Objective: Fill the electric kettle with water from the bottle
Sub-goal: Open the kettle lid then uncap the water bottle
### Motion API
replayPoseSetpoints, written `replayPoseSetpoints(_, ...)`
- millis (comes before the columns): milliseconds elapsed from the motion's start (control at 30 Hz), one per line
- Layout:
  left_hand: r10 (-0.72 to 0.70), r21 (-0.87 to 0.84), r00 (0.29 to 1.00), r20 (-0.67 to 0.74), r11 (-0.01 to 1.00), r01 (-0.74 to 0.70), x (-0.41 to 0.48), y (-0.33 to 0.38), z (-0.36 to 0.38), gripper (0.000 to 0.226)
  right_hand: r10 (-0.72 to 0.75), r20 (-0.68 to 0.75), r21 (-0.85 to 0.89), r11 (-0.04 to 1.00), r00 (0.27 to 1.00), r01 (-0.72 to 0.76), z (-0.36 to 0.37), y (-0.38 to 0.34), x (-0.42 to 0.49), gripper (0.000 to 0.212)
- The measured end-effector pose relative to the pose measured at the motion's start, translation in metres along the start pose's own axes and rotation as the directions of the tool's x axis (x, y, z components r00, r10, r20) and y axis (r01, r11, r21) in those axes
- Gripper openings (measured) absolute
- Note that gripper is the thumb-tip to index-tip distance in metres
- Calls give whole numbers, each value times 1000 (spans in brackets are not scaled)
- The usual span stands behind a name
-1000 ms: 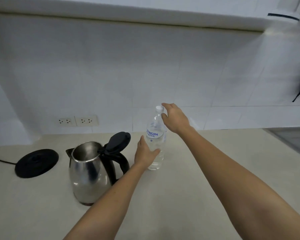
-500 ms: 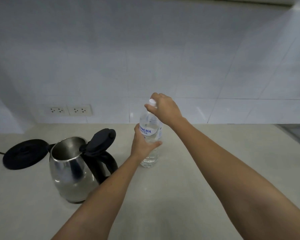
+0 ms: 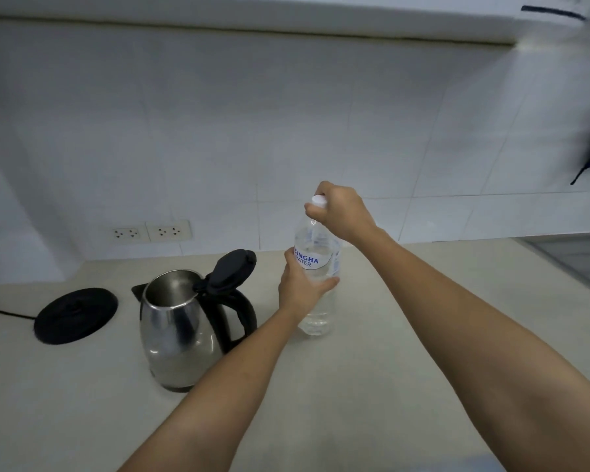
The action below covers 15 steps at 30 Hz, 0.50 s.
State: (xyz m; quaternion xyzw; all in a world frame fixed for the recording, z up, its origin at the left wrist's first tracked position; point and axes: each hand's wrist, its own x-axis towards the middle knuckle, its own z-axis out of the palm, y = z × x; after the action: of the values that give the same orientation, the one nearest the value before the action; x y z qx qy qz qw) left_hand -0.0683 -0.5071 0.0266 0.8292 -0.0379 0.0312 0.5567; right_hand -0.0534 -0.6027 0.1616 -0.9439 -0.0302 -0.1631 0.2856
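Both hands are on the water bottle (image 3: 315, 267), which stands upright on the counter (image 3: 372, 352) just right of the open-lidded kettle (image 3: 181, 332). Left hand (image 3: 300, 287) wraps its middle; right hand (image 3: 341, 212) pinches the white cap (image 3: 319, 200), seemingly still seated. Black base (image 3: 75, 315) sits apart, left

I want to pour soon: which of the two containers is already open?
The kettle: its black lid is flipped up. The bottle still has its white cap on, under the right hand.

White tiled wall (image 3: 286, 131) behind beige countertop (image 3: 372, 386)
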Motion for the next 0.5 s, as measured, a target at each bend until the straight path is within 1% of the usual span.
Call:
replayPoseSetpoints(133,49,-12,995,85,999,-49,-35,1,-20,88,40,-58,-24,999,998,-41,-6,-21,-37,22)
replayPoseSetpoints(300,90,31,980,179,995,-97,-85,-10,-59,87,67,-112,-52,996,991,-73,-1,-54,-90,23)
replayPoseSetpoints(400,123,25,973,197,991,-130,-113,-24,-90,83,39,-137,-67,997,990,-49,11,-81,-117,24)
replayPoseSetpoints(500,146,24,968,203,988,-154,-134,-42,-128,88,-24,-122,-85,996,992,14,26,-113,-136,21)
